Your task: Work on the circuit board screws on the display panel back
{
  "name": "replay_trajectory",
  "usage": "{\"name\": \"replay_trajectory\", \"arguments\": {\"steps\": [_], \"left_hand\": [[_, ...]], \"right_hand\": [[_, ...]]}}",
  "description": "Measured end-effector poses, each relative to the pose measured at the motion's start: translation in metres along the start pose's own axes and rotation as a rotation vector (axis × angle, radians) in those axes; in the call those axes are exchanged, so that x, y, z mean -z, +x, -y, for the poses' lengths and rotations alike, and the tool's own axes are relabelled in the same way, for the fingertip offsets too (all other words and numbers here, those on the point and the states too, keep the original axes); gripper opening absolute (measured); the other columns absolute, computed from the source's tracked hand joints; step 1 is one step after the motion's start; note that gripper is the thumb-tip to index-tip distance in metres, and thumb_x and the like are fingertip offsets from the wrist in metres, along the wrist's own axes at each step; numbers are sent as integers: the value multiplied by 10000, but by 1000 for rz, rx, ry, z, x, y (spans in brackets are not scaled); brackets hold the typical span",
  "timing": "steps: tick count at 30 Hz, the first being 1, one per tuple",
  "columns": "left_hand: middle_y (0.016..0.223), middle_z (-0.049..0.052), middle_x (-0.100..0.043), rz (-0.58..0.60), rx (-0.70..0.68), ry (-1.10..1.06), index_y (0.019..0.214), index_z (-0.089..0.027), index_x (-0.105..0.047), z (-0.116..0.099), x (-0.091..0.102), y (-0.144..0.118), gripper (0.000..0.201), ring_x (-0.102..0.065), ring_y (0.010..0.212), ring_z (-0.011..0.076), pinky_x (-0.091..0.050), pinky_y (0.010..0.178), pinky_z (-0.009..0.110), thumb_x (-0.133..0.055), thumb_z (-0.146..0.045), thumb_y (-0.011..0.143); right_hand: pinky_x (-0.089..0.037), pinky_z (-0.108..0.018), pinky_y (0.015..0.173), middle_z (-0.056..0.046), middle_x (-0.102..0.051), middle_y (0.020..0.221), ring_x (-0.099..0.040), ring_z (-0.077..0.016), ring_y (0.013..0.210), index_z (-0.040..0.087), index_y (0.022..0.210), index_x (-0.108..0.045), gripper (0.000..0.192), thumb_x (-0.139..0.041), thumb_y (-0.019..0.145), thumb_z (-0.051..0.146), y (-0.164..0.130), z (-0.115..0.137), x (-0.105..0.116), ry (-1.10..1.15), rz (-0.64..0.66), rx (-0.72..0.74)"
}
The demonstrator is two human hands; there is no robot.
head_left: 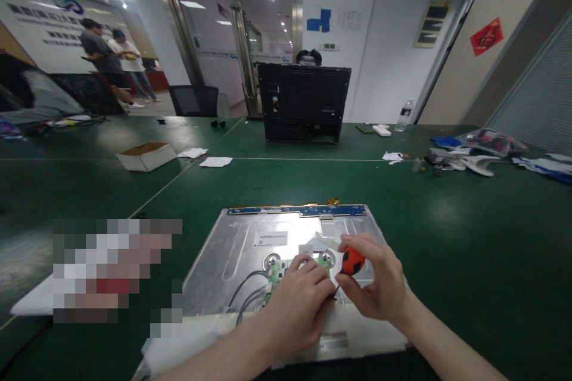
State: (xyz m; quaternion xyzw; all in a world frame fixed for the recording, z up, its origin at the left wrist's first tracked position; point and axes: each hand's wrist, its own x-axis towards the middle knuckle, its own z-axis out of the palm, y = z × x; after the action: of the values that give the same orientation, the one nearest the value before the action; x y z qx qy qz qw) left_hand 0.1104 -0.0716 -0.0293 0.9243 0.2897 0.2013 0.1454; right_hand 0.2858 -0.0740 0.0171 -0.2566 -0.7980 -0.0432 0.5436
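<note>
A silver metal-backed display panel (241,250) lies on the table in front of me, a blue circuit strip (297,211) along its far edge. In my right hand (379,283) is a short screwdriver (353,261) with an orange and black handle, its shaft slanting down to the left. My left hand (306,289) rests over a green circuit board (277,269) in the panel's middle. Its fingers are curled together near the screwdriver's tip; what they pinch, if anything, is hidden. Black cables (245,283) run from the board's left side.
Across the green table (308,181) stands a black monitor housing (306,101), someone's head behind it. An open box (146,156) is at left, a bottle (404,116) at back right. Bags and parts (487,143) lie right. Two people (111,59) stand far left.
</note>
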Motion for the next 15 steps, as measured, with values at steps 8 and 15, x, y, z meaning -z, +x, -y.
{"name": "replay_trajectory", "arguments": {"steps": [8,15], "left_hand": [[941,44,-652,36,-8,15,906,-207,-614,-1,3,1,108,-569,912,220,-329,971,425,-527,-158,864],[960,50,-660,22,4,2,943,-212,-618,-2,4,1,150,-563,922,228,-334,953,434,-512,-146,858]], "right_hand": [[-531,-299,529,-65,-647,805,-640,-196,662,125,1286,-465,489,-466,798,107,-1,1,-1,22,-17,12],[-462,-254,436,20,-580,667,-570,-159,533,190,1241,-451,410,-524,843,123,-1,-1,-3,-30,-49,32]]}}
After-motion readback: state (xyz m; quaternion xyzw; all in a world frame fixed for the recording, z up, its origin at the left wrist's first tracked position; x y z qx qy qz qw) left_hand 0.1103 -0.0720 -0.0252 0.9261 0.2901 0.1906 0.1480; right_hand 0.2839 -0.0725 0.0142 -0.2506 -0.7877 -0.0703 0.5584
